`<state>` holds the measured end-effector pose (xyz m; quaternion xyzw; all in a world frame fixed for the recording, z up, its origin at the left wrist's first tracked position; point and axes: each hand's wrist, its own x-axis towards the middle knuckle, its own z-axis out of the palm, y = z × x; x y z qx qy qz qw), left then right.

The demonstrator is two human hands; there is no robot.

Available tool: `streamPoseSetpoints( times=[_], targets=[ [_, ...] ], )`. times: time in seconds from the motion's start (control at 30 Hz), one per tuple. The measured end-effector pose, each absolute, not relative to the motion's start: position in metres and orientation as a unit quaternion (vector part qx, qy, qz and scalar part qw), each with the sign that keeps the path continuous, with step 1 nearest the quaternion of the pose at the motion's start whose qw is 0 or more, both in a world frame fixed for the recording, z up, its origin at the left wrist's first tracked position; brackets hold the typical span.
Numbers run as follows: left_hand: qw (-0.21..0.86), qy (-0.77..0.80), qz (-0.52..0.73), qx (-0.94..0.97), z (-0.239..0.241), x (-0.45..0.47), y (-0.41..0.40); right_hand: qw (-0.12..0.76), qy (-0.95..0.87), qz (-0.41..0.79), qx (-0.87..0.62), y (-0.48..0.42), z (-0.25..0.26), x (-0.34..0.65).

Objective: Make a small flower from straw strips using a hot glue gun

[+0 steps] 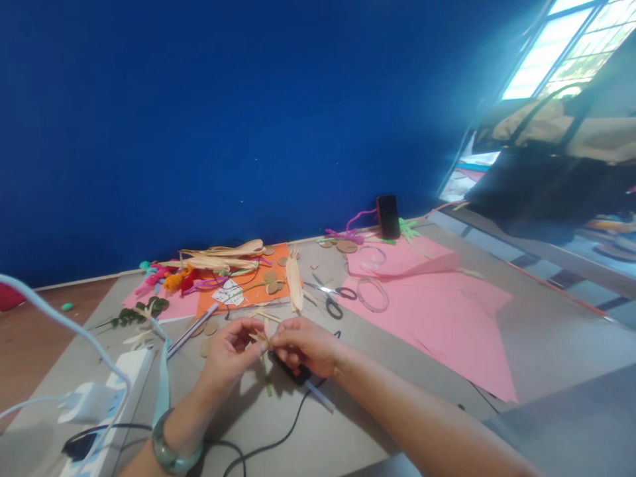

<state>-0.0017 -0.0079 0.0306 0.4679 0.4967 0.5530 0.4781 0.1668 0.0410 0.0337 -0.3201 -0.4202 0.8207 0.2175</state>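
from the worn head camera's side, i see the left hand [236, 344] and right hand [311, 348] meeting above the worktop [318, 447], each grip pinched on pale strips [266, 329] between them, presumably to steady such thin pieces. a black tool [297, 373] sits close under the right hand; a black cable [297, 419] and scissors [334, 291] crowd the space nearby.

The scissors [324, 288] have blackish handles and silvery blades. Right of them, the sheet [447, 324] is pink; left, the card [207, 301] is orange, the scrap [228, 293] white with dark specks; nearer, the strips [266, 327] are tan; behind, the wall [248, 119] is deep blue.
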Motion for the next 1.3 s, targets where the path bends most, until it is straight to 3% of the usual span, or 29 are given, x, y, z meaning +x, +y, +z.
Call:
streamPoseSetpoints(
  times=[1.3],
  targets=[
    [0.479,0.500,0.593,0.411,0.018,0.001,-0.006,0.244,-0.437,0.798,-0.335,0.041,0.028,0.165]
  ],
)
